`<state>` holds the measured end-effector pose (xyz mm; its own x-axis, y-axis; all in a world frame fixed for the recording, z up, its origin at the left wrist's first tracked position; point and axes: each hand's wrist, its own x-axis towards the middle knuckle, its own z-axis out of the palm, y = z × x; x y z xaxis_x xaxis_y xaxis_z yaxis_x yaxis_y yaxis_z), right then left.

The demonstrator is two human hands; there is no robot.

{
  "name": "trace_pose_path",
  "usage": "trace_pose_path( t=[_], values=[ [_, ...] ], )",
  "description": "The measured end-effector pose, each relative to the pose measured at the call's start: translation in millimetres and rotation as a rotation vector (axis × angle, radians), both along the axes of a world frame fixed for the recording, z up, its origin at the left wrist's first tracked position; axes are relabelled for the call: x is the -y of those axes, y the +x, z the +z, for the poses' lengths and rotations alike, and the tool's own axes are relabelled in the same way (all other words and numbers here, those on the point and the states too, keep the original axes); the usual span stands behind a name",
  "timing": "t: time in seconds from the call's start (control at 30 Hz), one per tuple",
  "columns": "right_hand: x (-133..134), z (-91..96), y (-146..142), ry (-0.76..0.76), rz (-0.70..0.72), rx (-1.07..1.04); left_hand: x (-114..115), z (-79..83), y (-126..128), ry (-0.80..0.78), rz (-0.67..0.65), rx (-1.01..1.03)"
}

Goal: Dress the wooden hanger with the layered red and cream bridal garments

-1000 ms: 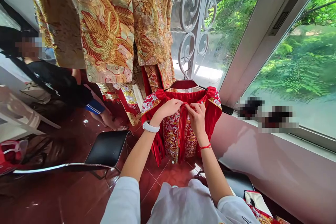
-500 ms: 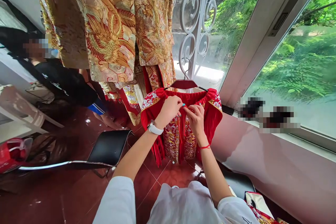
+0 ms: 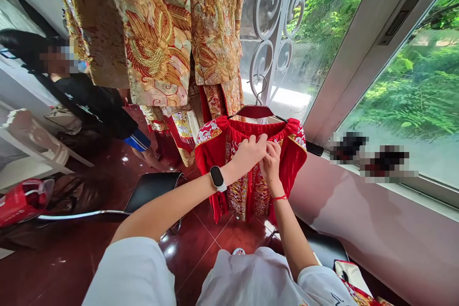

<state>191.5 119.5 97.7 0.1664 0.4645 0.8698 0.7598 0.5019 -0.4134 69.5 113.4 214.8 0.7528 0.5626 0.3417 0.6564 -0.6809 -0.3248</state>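
A red skirt (image 3: pixel 211 154) with gold and silver embroidery and long fringe hangs by its gathered waistband from a dark red hanger (image 3: pixel 255 112). My left hand (image 3: pixel 248 154), with a white watch at the wrist, is closed at the middle of the waistband front. Close against it, my right hand (image 3: pixel 271 160) is closed too, fingers bent and pinching at the same spot. The fingertips overlap and cover the exact bit of red cloth or cord between them. The hanger's hook is up by the white scrolled window ironwork (image 3: pixel 267 7).
Gold embroidered garments (image 3: pixel 158 52) hang at the upper left. A black chair (image 3: pixel 147 190) stands left, another black seat (image 3: pixel 324 248) right, below the window sill. A person in a black shirt (image 3: pixel 89 100) is further left, near a red bag (image 3: pixel 23 203).
My left hand has turned over and moved right, against my right hand, its elbow swinging outward. The watch face now shows. The view has shifted slightly.
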Motion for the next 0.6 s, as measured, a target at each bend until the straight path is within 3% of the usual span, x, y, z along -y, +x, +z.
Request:
trace_pose_path(
  t=[0.2,0.43,0.6],
  values=[
    [0.8,-0.8,5.7,-0.014,-0.034,0.090,12.8,-1.8,7.3,0.101,0.050,-0.148],
    [1.6,-8.5,23.7,-0.074,0.100,0.036,36.2,-21.7,-6.9,0.011,-0.100,-0.079],
    [-0.5,-10.5,35.7,-0.080,0.208,0.056,24.6,-16.5,-31.0,0.095,-0.312,-0.190]
  ],
)
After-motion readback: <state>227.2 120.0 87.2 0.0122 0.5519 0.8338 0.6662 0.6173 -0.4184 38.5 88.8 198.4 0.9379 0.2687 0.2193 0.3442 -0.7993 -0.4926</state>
